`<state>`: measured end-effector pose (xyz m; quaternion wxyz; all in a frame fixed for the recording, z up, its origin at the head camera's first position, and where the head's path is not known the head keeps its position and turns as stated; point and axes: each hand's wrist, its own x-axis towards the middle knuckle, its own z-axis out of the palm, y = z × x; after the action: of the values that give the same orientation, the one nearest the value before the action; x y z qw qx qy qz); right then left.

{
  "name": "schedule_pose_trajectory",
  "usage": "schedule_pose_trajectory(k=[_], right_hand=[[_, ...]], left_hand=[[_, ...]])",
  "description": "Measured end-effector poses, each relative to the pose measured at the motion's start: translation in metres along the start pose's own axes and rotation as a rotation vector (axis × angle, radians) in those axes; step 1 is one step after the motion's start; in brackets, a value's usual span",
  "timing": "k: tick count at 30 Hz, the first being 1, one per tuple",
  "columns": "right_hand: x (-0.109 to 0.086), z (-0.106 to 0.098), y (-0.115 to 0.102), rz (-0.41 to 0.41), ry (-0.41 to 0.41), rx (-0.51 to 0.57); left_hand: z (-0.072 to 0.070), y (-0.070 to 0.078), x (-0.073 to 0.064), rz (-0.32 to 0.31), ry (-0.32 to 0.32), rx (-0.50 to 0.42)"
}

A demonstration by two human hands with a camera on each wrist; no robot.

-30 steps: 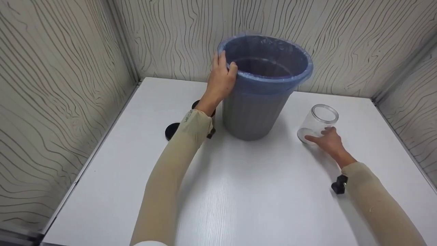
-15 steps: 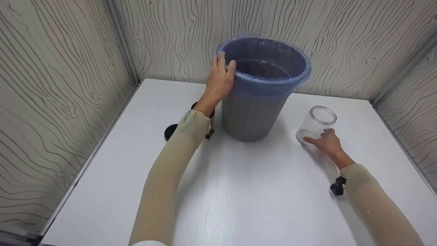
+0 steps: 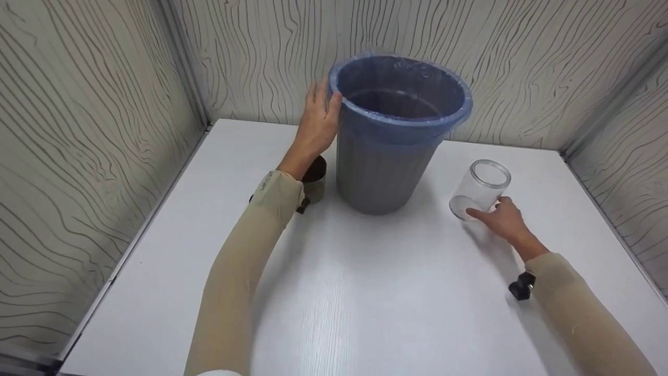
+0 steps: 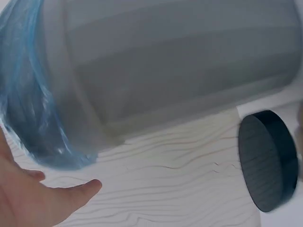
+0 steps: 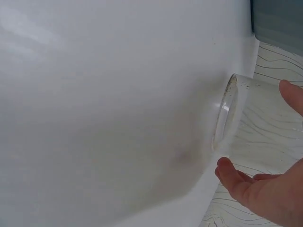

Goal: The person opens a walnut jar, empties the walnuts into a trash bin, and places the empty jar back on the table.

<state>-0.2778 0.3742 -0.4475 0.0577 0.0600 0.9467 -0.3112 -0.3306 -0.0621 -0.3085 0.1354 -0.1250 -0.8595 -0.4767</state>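
Observation:
A grey trash bin [image 3: 378, 172] lined with a blue bag [image 3: 443, 125] stands at the back of the white table. My left hand [image 3: 317, 122] is beside the left of its rim, fingers straight; in the left wrist view its thumb [image 4: 80, 193] is apart from the bin. To the right, my right hand [image 3: 505, 219] holds a clear jar [image 3: 482, 185] low on its side, open top up. In the right wrist view the jar [image 5: 258, 118] lies between thumb and fingers.
A canister [image 3: 314, 188] with a dark top stands left of the bin, partly behind my left wrist. Its black round top [image 4: 270, 163] shows in the left wrist view. Patterned walls [image 3: 261, 52] enclose the white table [image 3: 365, 292] at the back and sides.
My left hand has moved left off the bin's rim, and its forearm now covers most of the black disc on the table. The right hand stays at the jar, nearly unchanged.

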Motion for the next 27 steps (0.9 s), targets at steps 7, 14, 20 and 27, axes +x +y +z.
schedule_pose_trajectory(k=[7,14,20,27], right_hand=[[-0.017,-0.005,-0.007,-0.034,-0.059,-0.083],[-0.034,-0.004,-0.016,-0.093,-0.062,-0.133],[-0.044,0.003,-0.026,-0.153,-0.048,-0.15],[-0.052,0.014,-0.042,-0.244,-0.008,-0.132]], left_hand=[[-0.004,-0.028,-0.013,-0.039,-0.028,0.081],[0.0,-0.055,-0.024,-0.124,-0.109,0.124],[0.011,-0.078,-0.036,-0.18,-0.142,0.1],[0.021,-0.114,-0.044,-0.255,-0.136,0.087]])
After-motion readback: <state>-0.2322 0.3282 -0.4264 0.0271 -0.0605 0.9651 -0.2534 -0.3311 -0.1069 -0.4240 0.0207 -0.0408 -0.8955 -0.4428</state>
